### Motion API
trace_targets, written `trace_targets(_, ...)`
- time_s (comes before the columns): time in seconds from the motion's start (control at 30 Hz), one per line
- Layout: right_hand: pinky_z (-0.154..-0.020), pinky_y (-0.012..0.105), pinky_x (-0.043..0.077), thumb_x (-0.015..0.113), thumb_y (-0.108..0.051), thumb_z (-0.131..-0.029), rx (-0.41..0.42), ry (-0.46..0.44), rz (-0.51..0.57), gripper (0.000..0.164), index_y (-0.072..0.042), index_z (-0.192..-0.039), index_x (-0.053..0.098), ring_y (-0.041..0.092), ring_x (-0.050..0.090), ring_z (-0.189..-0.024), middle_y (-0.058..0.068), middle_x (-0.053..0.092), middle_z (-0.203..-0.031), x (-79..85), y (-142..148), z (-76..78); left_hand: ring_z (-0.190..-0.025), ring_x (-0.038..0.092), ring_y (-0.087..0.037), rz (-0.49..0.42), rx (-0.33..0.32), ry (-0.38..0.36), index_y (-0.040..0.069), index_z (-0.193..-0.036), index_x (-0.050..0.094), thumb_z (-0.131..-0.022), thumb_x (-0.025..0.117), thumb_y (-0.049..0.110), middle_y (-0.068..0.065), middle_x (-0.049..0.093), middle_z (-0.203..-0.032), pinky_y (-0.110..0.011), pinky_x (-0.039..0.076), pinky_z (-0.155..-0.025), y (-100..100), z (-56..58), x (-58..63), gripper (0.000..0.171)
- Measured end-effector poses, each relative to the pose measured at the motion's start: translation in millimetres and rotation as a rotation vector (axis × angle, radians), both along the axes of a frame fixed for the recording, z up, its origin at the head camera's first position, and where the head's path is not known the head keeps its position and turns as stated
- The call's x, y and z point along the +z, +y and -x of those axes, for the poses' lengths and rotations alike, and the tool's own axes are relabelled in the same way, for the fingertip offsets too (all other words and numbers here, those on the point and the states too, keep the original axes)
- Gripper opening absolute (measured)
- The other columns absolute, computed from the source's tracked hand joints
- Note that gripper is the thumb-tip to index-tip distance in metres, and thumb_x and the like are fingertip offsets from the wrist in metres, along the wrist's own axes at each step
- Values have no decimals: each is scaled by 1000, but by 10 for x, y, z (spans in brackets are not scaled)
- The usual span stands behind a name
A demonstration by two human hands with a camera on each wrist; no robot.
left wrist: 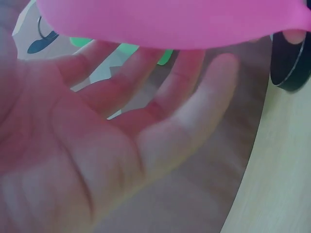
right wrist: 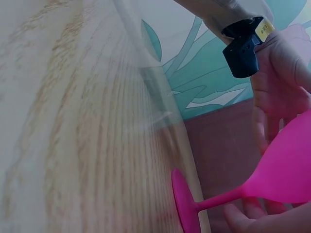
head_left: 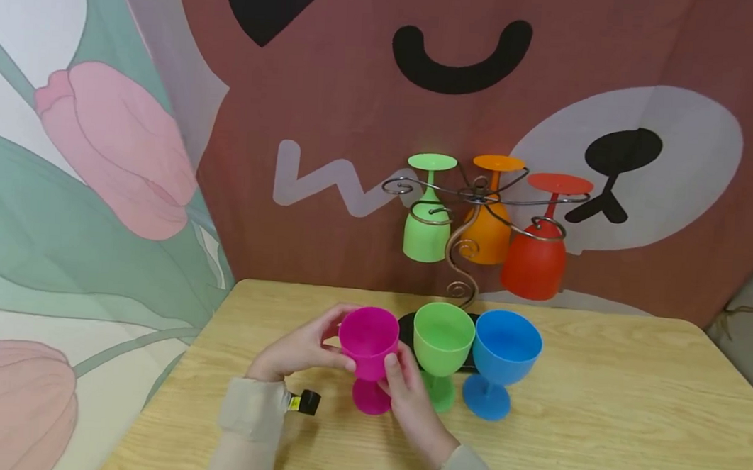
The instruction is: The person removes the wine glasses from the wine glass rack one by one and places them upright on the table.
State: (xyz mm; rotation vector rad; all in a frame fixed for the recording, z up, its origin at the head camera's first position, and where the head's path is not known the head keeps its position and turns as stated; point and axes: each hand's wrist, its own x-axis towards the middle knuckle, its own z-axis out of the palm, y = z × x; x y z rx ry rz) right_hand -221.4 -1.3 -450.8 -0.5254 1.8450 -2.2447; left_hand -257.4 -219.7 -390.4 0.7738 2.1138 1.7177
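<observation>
A magenta plastic goblet (head_left: 368, 344) stands upright between both hands, mouth up, at the left of a row. My left hand (head_left: 307, 346) holds its bowl from the left, thumb in front and fingers behind. From the right, my right hand (head_left: 414, 400) grips the lower bowl, its thumb on the near side. In the right wrist view the goblet's foot (right wrist: 183, 201) is at the tabletop; whether it touches is hard to tell. Beside the right hand stands a light green goblet (head_left: 443, 341), then a blue goblet (head_left: 507, 348), both upright.
Behind the row rises a scrolled metal goblet rack (head_left: 478, 196) on a black base (head_left: 406, 324). Upside down from it hang a green goblet (head_left: 426, 239), an orange goblet (head_left: 488, 241) and a red goblet (head_left: 533, 268). The wooden table (head_left: 629, 404) meets a printed cloth backdrop (head_left: 333, 84).
</observation>
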Motion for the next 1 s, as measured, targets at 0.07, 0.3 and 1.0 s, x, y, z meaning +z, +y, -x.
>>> trace_targets(0.07,-115,59,32,31,-35,-112,-2,9,1,55,-1,-155,25,43,36,-144,25,38,-152,-9,-7,6,-128,51,-35,2,17,-6,12,-149,40,-85,83,14,-13,52,-141,-45,58,-92,22,-8,12,77)
trace_targets(0.3,-115,58,33,32,-38,-112,2,-32,21,58,1,-154,25,45,36,-143,27,37,-152,-65,-12,13,-127,52,-32,26,58,11,14,-147,41,-86,82,12,-10,53,-139,-45,60,-87,73,-17,6,74)
trace_targets(1.0,-114,51,38,52,-8,-101,-102,-87,-65,50,4,-146,36,38,49,-134,22,50,-144,-142,-49,11,-133,47,-34,62,120,58,24,-151,35,-87,82,15,-3,43,-148,-42,58,-92,203,74,-90,80)
